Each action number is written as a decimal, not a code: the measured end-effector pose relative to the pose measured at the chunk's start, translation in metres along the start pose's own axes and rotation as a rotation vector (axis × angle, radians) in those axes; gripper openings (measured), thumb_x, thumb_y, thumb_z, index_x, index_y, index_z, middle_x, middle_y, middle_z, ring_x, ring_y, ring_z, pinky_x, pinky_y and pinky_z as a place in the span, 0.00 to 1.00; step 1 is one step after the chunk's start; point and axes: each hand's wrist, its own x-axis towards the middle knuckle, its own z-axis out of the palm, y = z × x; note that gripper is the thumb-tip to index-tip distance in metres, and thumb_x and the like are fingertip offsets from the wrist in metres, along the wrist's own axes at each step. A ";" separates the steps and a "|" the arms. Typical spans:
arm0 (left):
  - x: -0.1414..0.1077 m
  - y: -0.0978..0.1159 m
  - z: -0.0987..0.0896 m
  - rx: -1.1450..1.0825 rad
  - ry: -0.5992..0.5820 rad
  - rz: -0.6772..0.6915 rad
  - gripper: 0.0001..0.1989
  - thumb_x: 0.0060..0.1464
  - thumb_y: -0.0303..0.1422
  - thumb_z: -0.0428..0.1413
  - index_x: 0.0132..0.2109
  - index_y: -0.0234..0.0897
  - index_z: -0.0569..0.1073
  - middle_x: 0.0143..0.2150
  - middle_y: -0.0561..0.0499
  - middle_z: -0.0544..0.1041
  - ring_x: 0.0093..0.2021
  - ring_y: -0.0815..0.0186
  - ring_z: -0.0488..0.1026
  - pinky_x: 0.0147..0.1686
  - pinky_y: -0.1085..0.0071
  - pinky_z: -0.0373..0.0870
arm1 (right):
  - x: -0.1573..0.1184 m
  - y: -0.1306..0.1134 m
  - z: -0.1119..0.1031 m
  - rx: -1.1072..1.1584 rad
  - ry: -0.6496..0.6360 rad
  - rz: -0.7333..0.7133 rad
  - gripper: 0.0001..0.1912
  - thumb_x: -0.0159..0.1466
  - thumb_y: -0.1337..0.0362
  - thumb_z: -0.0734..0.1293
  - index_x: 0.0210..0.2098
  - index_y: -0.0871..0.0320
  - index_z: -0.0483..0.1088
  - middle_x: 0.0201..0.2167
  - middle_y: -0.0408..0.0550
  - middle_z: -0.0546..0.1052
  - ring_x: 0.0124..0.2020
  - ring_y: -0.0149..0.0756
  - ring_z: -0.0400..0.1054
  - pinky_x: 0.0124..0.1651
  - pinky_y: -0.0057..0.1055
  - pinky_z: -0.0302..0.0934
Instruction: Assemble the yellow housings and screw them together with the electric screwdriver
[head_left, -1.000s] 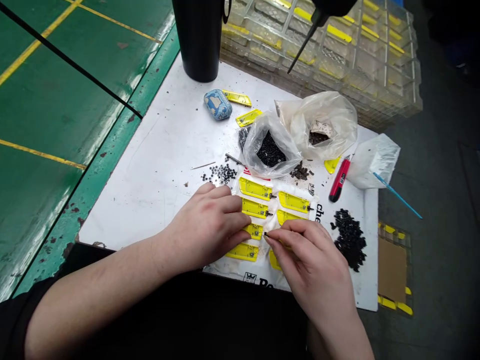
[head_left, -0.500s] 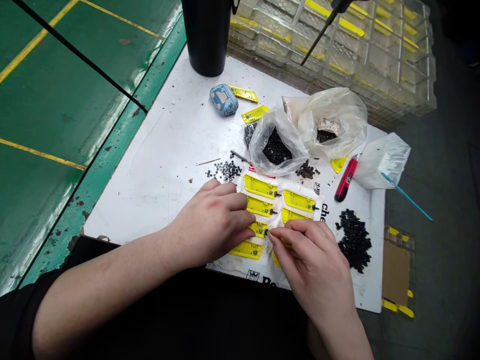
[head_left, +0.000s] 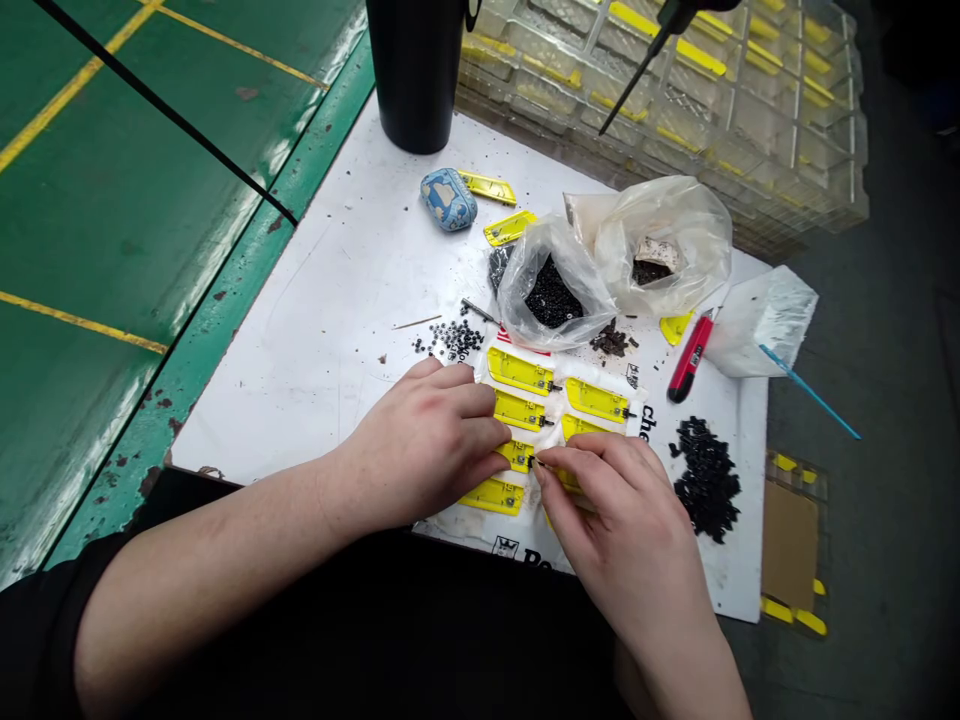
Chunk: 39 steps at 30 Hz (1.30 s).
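Observation:
Several yellow plastic shells lie in two columns on a printed sheet. My left hand [head_left: 442, 440] is closed over the left column, its thumb and fingertips pressing on one yellow plastic shell [head_left: 519, 456], part of which they cover. At that shell's right end, my right hand [head_left: 622, 500] pinches a tiny black part [head_left: 534, 462], mostly hidden by the fingertips. Above, another yellow shell [head_left: 517, 410] has a small dark piece sticking out at its right end. A further shell [head_left: 495, 495] lies below my left fingers. My right hand partly hides the right column.
Behind the shells stand an open bag of small black parts [head_left: 553, 300] and a second plastic bag [head_left: 675, 250]. A red utility knife [head_left: 691, 358] and a pile of black pieces [head_left: 706, 480] lie right. A screwdriver bit [head_left: 637, 85] hangs above, near a black tumbler [head_left: 416, 80] and clear trays [head_left: 750, 130].
Both hands stay at the same shell, with only slight finger movement at its right end. The whole view has shifted very slightly.

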 end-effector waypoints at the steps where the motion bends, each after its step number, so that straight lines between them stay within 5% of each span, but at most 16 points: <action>1: 0.000 0.000 0.000 0.000 -0.002 0.000 0.14 0.71 0.45 0.58 0.49 0.45 0.85 0.40 0.52 0.79 0.45 0.61 0.69 0.46 0.59 0.58 | 0.000 0.000 0.000 0.000 0.000 -0.003 0.06 0.74 0.68 0.72 0.50 0.55 0.76 0.47 0.50 0.77 0.50 0.43 0.70 0.57 0.45 0.66; 13: 0.001 0.000 -0.001 0.000 0.019 -0.008 0.13 0.70 0.44 0.59 0.46 0.44 0.85 0.39 0.52 0.79 0.42 0.63 0.68 0.44 0.60 0.59 | 0.001 0.003 -0.012 -0.073 -0.041 -0.009 0.04 0.75 0.65 0.71 0.49 0.54 0.79 0.45 0.47 0.78 0.48 0.42 0.69 0.54 0.44 0.64; 19: 0.002 0.001 -0.003 -0.024 0.032 0.004 0.11 0.69 0.42 0.60 0.46 0.43 0.85 0.38 0.51 0.79 0.40 0.64 0.69 0.43 0.61 0.62 | -0.032 0.050 -0.050 -0.175 0.071 0.205 0.11 0.77 0.53 0.69 0.49 0.51 0.79 0.47 0.45 0.80 0.48 0.41 0.74 0.50 0.40 0.64; 25: 0.004 0.001 -0.005 -0.077 0.107 0.013 0.09 0.67 0.38 0.62 0.47 0.41 0.85 0.37 0.51 0.78 0.38 0.65 0.70 0.43 0.63 0.67 | -0.072 0.099 -0.070 -0.282 -0.013 0.313 0.18 0.78 0.46 0.65 0.49 0.50 0.80 0.46 0.44 0.82 0.48 0.45 0.76 0.49 0.43 0.64; 39: 0.003 0.002 -0.008 -0.081 0.227 0.088 0.06 0.61 0.31 0.67 0.46 0.38 0.84 0.36 0.50 0.78 0.36 0.67 0.72 0.40 0.65 0.69 | -0.077 0.091 -0.060 -0.197 -0.078 0.311 0.10 0.76 0.55 0.69 0.47 0.49 0.81 0.45 0.45 0.82 0.46 0.43 0.76 0.49 0.42 0.67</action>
